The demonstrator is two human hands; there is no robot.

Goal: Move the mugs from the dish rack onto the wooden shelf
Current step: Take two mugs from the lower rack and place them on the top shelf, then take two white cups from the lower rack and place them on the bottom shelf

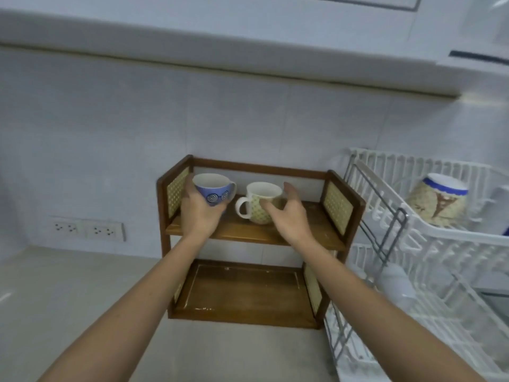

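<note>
In the head view, two mugs are already at the upper board of the wooden shelf (248, 234), which stands against the tiled wall. The blue mug with spiral marks (213, 188) is at the left end, wrapped by the left hand (199, 213), whose fingers close round its lower body; whether its base rests on the board cannot be told. The cream mug with a green dotted pattern (261, 202) stands upright just right of it, handle to the left. The right hand (289, 216) is spread open beside that mug, fingers apart; whether they touch it is unclear.

To the right, the white dish rack (440, 238) holds one more upturned vessel, a patterned mug with a blue rim band (438, 198), on its upper tier, well apart from both hands. So the task looks mostly done, with that piece left. The shelf's lower board is bare.
</note>
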